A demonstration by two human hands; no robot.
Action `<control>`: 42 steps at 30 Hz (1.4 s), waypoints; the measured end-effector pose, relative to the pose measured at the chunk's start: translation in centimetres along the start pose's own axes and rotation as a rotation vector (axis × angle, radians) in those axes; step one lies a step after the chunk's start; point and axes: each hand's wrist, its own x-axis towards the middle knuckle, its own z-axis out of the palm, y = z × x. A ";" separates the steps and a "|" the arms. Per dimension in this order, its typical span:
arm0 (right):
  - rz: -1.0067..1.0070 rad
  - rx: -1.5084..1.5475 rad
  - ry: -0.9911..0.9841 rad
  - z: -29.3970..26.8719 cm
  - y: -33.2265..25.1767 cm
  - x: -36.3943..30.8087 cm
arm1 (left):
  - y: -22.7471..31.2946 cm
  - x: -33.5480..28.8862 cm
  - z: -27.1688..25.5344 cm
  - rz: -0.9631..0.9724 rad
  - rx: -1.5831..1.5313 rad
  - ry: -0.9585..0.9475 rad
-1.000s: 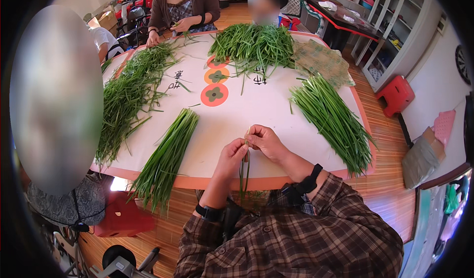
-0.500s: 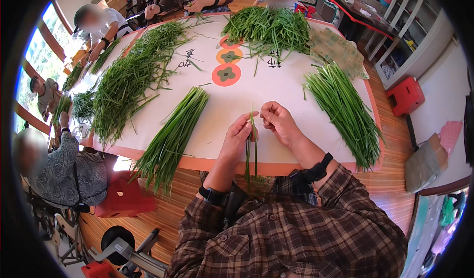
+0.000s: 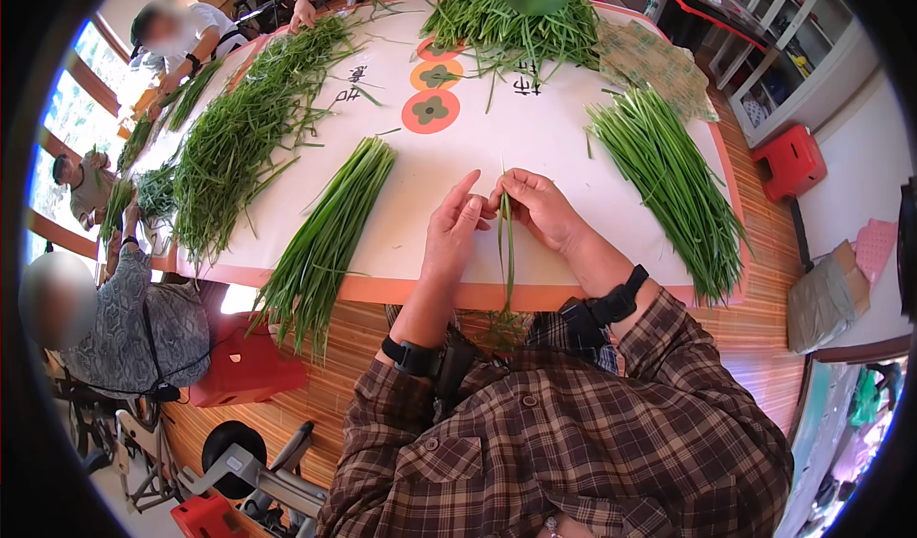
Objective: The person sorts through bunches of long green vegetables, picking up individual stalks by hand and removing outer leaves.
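Observation:
A thin Chinese chive stalk point(image 3: 509, 252) hangs upright over the table's near edge, its pale tip pointing up. My right hand point(image 3: 540, 207) is closed, pinching the stalk near its top between thumb and fingers. Just to the left is my left hand point(image 3: 451, 228), its index finger stretched out and its thumb apart, with nothing seen in it. Its other fingers curl close to the stalk; contact there is unclear. An even bundle of chives point(image 3: 330, 237) lies left of my hands, its lower ends over the edge. Another trimmed-looking chive bundle point(image 3: 669, 194) lies to the right.
Loose chives are heaped along the table's left side point(image 3: 244, 142) and at its far end point(image 3: 506, 27). A patterned sheet point(image 3: 654, 65) lies far right on the white table point(image 3: 430, 180). Several people sit around it. Red stools point(image 3: 791, 159) stand on the wooden floor.
The stalk has passed from my left hand to my right hand's pinch. My left fingers have spread. The view has shifted, and a person's hand across the table now reaches to the left heap.

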 end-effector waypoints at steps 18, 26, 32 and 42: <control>0.233 -0.132 -0.200 0.8 0.1 -4.2 | -1.0 0.6 -0.7 0.061 -0.515 0.101; 0.204 -0.191 -0.140 1.1 0.1 -4.2 | -0.4 0.0 -0.8 0.011 -0.238 -0.176; 0.230 -0.209 -0.152 0.2 0.0 -5.8 | -1.3 0.5 -1.8 0.032 -0.653 0.034; 0.124 0.110 -0.131 -1.3 0.3 -6.4 | 7.0 -1.0 -7.4 0.390 -0.719 0.257</control>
